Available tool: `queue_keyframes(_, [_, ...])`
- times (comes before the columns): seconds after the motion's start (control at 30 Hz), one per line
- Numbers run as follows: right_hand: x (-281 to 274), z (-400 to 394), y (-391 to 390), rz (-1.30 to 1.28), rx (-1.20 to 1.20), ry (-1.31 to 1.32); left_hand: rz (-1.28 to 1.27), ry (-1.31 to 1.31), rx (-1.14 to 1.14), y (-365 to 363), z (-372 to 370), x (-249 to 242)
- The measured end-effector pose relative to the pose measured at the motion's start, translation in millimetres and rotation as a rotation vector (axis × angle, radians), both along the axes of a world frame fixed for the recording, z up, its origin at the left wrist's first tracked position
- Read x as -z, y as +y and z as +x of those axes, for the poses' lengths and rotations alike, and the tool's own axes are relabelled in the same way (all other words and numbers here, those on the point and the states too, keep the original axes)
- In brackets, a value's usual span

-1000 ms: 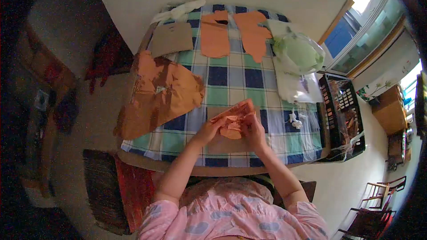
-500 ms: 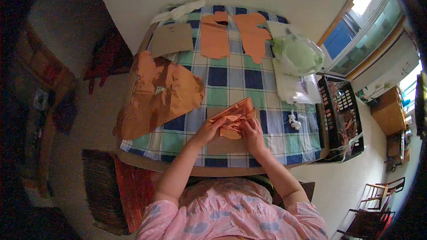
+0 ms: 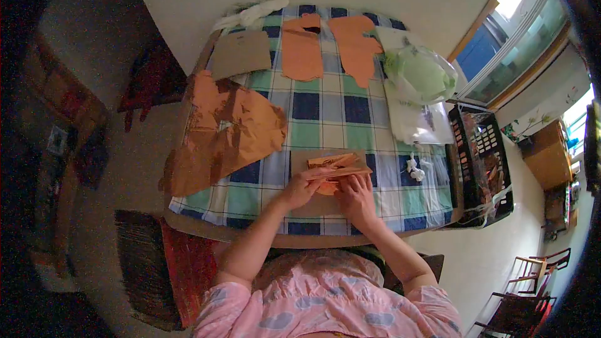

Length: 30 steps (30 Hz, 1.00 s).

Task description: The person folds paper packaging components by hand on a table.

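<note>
A folded, crinkled orange sheet lies over a flat brown cardboard piece near the table's front edge. My left hand grips the sheet's left end with bent fingers. On its right part, the fingers of my right hand are pressed together on the folded layers. A rounded orange flap shows between the two hands. To the left is a large crumpled orange-brown sheet. Two flat orange cut-out shapes, one at the back middle and one beside it, rest on the checked cloth.
Another cardboard piece and a white cloth-like bundle lie at the back left. On the right are a green item in clear plastic, white plastic bags and a white knotted bit. A black basket stands beyond.
The orange sheet between my hands has turned from a steep slant to nearly level, with its folds now bunched flatter. Both hands have shifted slightly toward the body.
</note>
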State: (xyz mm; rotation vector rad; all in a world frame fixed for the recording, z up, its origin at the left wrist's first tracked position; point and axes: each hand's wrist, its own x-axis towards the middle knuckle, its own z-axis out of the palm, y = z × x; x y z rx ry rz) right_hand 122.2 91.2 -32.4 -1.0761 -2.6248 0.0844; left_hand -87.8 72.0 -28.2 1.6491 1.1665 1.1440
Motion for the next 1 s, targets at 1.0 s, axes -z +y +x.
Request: queue_keyframes(1.0, [-58.8,26.3,14.1,-0.601,0.177,0.553,-0.122,0.014,0.021,1.5,-2.6,-7.4])
